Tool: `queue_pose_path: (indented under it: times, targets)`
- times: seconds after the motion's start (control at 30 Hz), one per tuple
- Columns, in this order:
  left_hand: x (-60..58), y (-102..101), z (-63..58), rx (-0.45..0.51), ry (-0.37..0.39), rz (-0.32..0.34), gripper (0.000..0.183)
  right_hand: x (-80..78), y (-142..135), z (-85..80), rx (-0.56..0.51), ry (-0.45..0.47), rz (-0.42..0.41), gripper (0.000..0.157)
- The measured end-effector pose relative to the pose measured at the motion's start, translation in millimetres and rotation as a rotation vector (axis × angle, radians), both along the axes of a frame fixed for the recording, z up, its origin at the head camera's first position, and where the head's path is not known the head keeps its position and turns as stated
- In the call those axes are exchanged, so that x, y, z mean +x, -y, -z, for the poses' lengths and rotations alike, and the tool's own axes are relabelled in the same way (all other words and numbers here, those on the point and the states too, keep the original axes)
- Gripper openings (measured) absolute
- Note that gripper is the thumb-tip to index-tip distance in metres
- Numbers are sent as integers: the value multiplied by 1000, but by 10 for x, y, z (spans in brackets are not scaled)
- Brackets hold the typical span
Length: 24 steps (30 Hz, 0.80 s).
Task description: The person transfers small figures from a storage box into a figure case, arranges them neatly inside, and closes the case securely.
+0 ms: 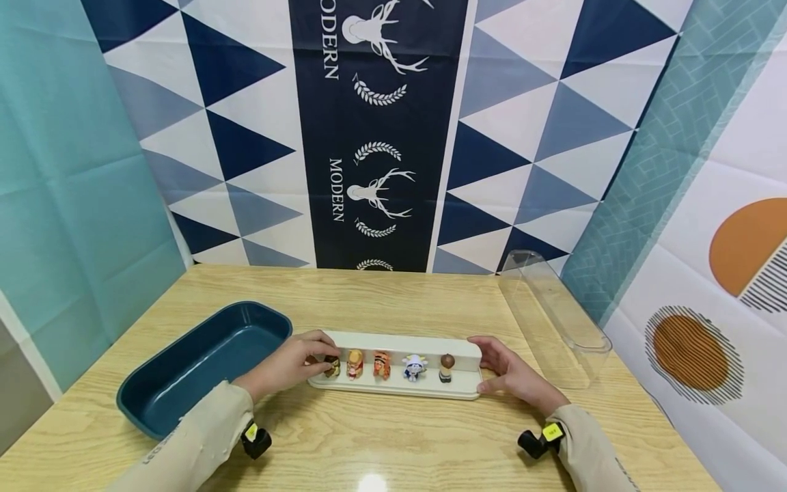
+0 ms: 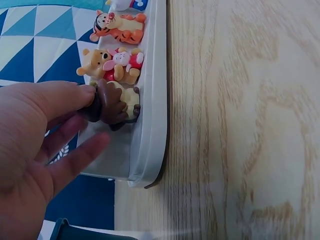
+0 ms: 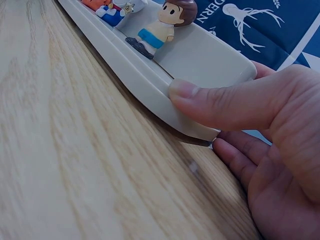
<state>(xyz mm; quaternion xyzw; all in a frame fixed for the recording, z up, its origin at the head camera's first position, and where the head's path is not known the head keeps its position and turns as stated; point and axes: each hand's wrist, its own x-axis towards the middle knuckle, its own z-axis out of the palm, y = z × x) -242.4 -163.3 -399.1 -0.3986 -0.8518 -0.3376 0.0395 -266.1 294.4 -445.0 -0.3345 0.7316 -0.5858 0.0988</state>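
Observation:
A long white display base point(image 1: 393, 391) with a raised back lies on the wooden table, and several small toy figurines stand along it. At its left end my left hand point(image 1: 294, 361) pinches a dark brown and cream figurine point(image 2: 116, 103) by its head. Beside that stand a yellow bear figurine point(image 1: 354, 364) with a pink piglet, an orange striped tiger figurine point(image 1: 382, 365), a white and blue figurine point(image 1: 415, 367), and a brown-haired boy figurine point(image 1: 446, 367). My right hand point(image 1: 515, 372) grips the base's right end, thumb on the front edge and other fingers behind and below.
A dark teal tray point(image 1: 136, 391) stands on the table at the left, near my left forearm. At the right lies a long clear plastic cover point(image 1: 547, 321). Patterned cloths point(image 1: 381, 123) hang behind the table and along both sides.

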Motion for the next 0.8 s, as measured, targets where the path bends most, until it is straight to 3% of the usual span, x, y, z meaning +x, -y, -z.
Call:
queue_pose_path:
  times: [0.23,0.43,0.57,0.8]
  targets:
    - [14,-18,-27,-1,7,-79,26,8,4,-12,-7,-8,-13,86]
    - [31,-41,-45,49,31,-193,47,14,4,-31,-2,-8,-8,86]
    - [45,-60,-48,133,79,-250,63,21,-1,-35,-7,-15,-9,85]
    - [136,-140,-18,264,242,-338,87,15,1,-16,-8,-16,-13,84]
